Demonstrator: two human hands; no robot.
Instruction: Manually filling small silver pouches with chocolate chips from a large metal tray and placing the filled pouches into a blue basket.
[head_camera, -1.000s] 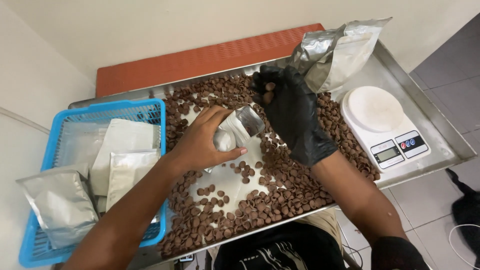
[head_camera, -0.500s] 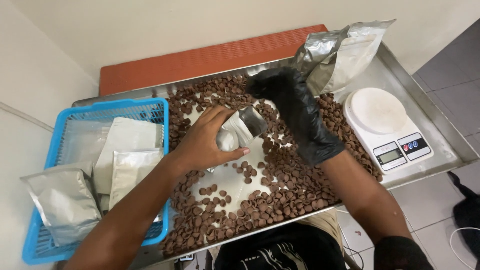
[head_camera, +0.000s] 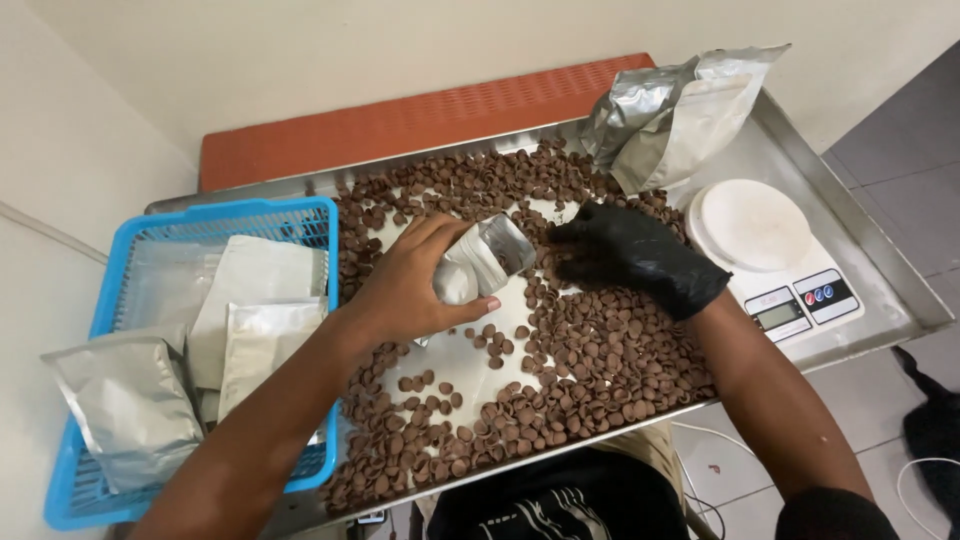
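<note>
- I see my gloved right hand drop from its raised spot above the small foil pouch onto the brown round pieces on the steel tray.
- Its fingers now curl into the pile just right of the pouch mouth, no longer over it.
- The pieces near the big foil bag, hidden before, show again.

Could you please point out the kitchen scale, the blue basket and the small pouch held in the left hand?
kitchen scale (head_camera: 752, 224), head view, on its round white platform.
blue basket (head_camera: 225, 210), head view, on its far rim.
small pouch (head_camera: 478, 262), head view, on its silver side.
</note>
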